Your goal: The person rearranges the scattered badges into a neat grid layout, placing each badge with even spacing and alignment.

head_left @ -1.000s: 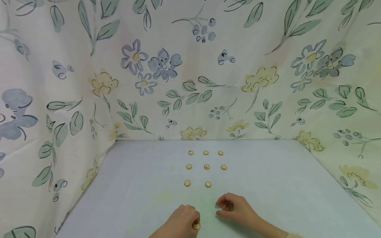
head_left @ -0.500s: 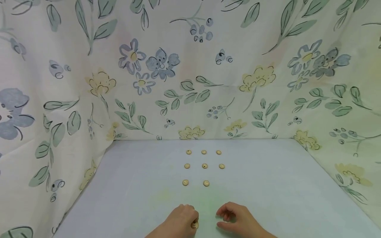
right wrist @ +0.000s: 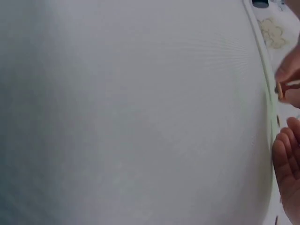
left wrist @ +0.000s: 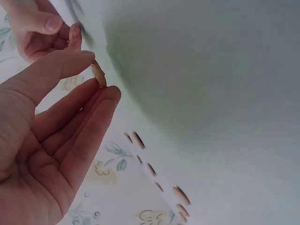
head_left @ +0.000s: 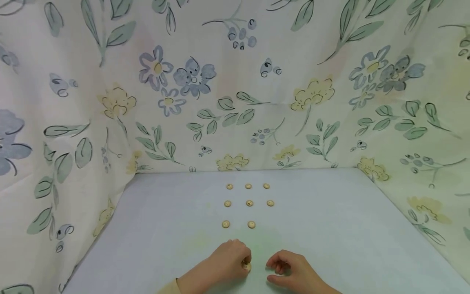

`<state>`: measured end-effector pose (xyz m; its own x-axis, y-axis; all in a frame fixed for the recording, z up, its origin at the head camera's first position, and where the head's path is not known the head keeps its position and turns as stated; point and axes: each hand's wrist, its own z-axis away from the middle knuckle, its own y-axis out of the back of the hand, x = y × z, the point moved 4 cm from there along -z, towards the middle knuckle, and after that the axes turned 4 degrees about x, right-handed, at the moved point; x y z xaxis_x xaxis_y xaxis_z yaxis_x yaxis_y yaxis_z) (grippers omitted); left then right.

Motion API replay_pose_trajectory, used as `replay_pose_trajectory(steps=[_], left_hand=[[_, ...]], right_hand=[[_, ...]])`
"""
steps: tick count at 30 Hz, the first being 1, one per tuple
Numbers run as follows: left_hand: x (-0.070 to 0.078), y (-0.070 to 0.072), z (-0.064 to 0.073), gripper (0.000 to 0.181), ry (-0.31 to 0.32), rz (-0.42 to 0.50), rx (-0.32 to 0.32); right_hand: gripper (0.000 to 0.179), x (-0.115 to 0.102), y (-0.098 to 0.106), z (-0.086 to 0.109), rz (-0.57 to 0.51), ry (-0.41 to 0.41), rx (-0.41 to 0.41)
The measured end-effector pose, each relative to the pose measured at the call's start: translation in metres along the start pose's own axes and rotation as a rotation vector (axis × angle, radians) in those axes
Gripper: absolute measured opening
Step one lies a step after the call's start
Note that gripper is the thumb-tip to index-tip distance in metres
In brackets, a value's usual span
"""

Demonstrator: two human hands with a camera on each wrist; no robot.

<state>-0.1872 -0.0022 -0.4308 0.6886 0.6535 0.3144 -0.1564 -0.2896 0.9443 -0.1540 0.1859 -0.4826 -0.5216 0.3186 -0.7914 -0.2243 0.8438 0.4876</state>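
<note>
My left hand [head_left: 229, 259] pinches a small round tan disc [head_left: 247, 266], button-like with a rim, above the near middle of the table. In the left wrist view, that disc [left wrist: 98, 74] stands edge-on between thumb and fingertips. To the right, my right hand [head_left: 295, 271] hovers near the table with loosely bent fingers and nothing in them. Only part of the right hand [right wrist: 288, 159] shows at the edge of the right wrist view. Farther off lie several matching discs [head_left: 249, 203] in rows: three at the back, three in the middle, two in front.
The pale table [head_left: 165, 228] runs back to a floral cloth [head_left: 235, 122], which hangs behind it and along both sides. A dark object [right wrist: 260, 3] is cut off at the top of the right wrist view.
My left hand has moved forward and slightly right with the pinched disc. The right hand came back a little toward me, then stayed. The head view has turned slightly right.
</note>
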Motion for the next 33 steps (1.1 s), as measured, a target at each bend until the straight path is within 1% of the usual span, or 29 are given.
replay_pose_trajectory(steps=[4,8,10,17,21,24,27,33], left_hand=[[0.002,0.004,-0.022,0.009,-0.011,-0.001,-0.02],[0.003,0.005,-0.045,0.008,-0.023,-0.025,-0.017],[0.003,0.005,-0.057,0.008,-0.018,-0.033,-0.017],[0.002,-0.002,-0.099,0.015,-0.004,-0.041,-0.013],[0.002,-0.008,-0.12,0.012,0.006,-0.059,-0.035],[0.003,-0.012,-0.132,0.007,0.005,-0.073,-0.042],[0.005,-0.013,-0.139,0.006,0.012,-0.094,-0.044],[0.003,-0.017,-0.144,0.009,0.053,-0.164,-0.062]], right_hand=[[0.022,0.0,0.0,0.0,0.005,0.001,-0.001],[0.022,-0.001,-0.001,0.001,0.024,0.027,0.005],[0.023,-0.001,-0.001,0.002,0.034,0.045,0.009],[0.023,0.0,0.001,0.003,0.036,0.07,0.012],[0.023,0.001,0.001,0.004,0.041,0.06,0.016],[0.024,0.003,0.001,0.005,0.051,0.055,0.017],[0.024,0.004,-0.001,0.006,0.051,0.066,0.021],[0.024,0.001,-0.002,0.006,0.03,0.082,0.018]])
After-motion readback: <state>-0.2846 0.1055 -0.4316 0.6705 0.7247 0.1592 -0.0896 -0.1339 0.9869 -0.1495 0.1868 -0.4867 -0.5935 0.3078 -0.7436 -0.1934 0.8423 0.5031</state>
